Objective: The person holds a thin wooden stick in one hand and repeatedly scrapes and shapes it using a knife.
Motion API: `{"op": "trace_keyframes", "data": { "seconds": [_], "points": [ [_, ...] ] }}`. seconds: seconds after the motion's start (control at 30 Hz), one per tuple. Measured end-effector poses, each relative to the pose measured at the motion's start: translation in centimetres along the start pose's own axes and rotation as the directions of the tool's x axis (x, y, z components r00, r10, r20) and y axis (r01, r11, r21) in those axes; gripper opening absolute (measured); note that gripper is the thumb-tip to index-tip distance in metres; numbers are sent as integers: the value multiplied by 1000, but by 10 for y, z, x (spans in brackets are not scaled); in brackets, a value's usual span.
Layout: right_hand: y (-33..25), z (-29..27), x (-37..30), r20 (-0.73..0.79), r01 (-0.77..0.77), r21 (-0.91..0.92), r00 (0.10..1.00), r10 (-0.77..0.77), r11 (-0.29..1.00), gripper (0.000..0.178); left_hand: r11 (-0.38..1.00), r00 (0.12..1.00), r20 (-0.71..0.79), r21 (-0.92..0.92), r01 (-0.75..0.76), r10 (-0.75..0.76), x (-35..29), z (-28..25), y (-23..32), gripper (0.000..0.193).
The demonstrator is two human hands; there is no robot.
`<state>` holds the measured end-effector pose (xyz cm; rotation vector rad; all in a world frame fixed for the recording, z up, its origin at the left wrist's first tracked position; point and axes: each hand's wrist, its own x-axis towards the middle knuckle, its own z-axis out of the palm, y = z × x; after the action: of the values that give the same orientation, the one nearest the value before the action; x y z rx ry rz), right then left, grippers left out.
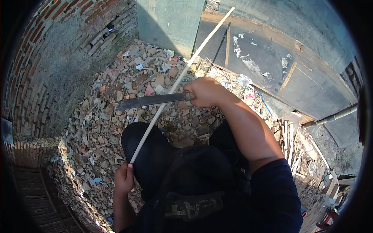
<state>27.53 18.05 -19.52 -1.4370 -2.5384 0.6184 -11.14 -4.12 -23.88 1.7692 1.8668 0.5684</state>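
My left hand is closed on the near end of a long, pale wooden stick. The stick slants away from me, up to the right, and passes over my left knee. In my right hand is a machete, gripped by its handle. Its dark, worn blade points left and crosses the stick near the middle of the view. Whether the edge touches the wood, I cannot tell. My right fist covers most of the handle.
Broken brick and stone rubble covers the ground around my legs. A rough brick wall rises on the left. Grey-blue panels stand ahead, and a dark board leans at the right. Several pale wood strips lie to my right.
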Motion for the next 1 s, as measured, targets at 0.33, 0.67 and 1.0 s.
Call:
{"op": "trace_keyframes", "data": {
  "seconds": [0.33,0.67,1.0],
  "points": [
    [31,20,25,-45,-149,240,985,165,959,33,949,963,225,-244,201,-146,5,-12,-17,41],
    [131,38,19,-234,-249,625,845,482,740,33,950,979,185,-283,135,-84,11,-2,-18,41],
    [105,22,33,-186,-323,504,865,466,801,31,975,994,109,-216,56,-33,8,-6,-4,41]
  ]
}}
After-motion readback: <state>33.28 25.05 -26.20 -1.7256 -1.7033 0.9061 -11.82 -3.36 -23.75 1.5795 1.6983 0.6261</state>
